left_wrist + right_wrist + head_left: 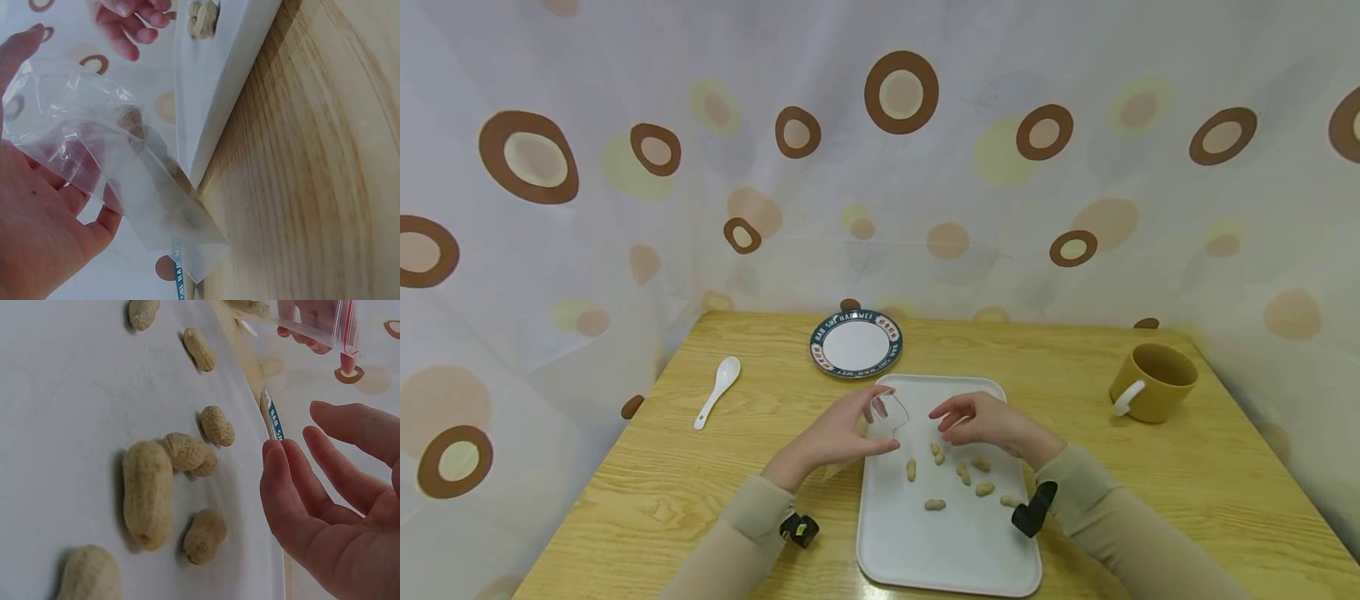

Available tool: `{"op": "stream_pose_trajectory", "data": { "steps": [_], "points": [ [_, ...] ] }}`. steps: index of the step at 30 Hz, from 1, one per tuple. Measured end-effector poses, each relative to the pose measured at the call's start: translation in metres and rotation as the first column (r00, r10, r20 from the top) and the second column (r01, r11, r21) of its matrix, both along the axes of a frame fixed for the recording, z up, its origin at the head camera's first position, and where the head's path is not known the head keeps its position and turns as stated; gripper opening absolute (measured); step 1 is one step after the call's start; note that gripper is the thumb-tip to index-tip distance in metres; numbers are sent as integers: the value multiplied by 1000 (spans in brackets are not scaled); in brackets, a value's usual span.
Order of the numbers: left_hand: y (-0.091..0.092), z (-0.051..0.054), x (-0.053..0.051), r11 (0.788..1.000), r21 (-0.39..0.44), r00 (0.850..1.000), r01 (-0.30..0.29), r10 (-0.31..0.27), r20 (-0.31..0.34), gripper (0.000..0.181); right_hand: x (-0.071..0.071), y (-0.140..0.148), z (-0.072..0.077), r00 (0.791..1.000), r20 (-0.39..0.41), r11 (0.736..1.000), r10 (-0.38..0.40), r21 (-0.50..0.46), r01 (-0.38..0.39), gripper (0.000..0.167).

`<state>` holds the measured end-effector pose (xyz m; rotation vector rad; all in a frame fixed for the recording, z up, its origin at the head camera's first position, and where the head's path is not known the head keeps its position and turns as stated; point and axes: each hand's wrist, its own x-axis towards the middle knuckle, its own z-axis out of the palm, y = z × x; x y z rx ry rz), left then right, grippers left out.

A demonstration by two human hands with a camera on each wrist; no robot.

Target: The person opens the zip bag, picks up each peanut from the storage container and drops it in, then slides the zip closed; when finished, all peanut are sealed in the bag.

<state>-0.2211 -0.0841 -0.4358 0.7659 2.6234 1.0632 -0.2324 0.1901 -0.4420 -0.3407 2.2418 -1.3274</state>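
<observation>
My left hand (842,429) holds a clear zip-lock bag (150,181) above the left edge of the white tray (947,554), its thumb and fingers spread at the bag's mouth. Through the plastic in the left wrist view, a few peanuts (130,120) show dimly. Over the far part of the tray hovers my right hand (992,423), fingers loosely bent and nothing between them. Several unshelled peanuts (935,504) lie scattered on the tray below; in the right wrist view a large peanut (147,495) lies to the left of that hand's fingertips.
A round plate (856,343) with a dark lettered rim sits beyond the tray. To the left lies a white spoon (718,390). At the right stands a mustard-yellow mug (1153,385) with a white handle. A patterned curtain (958,200) encloses the wooden table (647,517).
</observation>
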Motion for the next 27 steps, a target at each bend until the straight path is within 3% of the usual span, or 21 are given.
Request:
{"op": "stream_pose_trajectory", "data": {
  "steps": [12,27],
  "points": [
    [0,0,0,1000,20,1000,9,-9,0,77,1,-7,-11,1000,5,997,-26,79,26,33],
    [0,0,1,1000,17,1000,14,-14,5,75,4,-13,-16,999,-48,988,-20,150,27,29]
  ]
}}
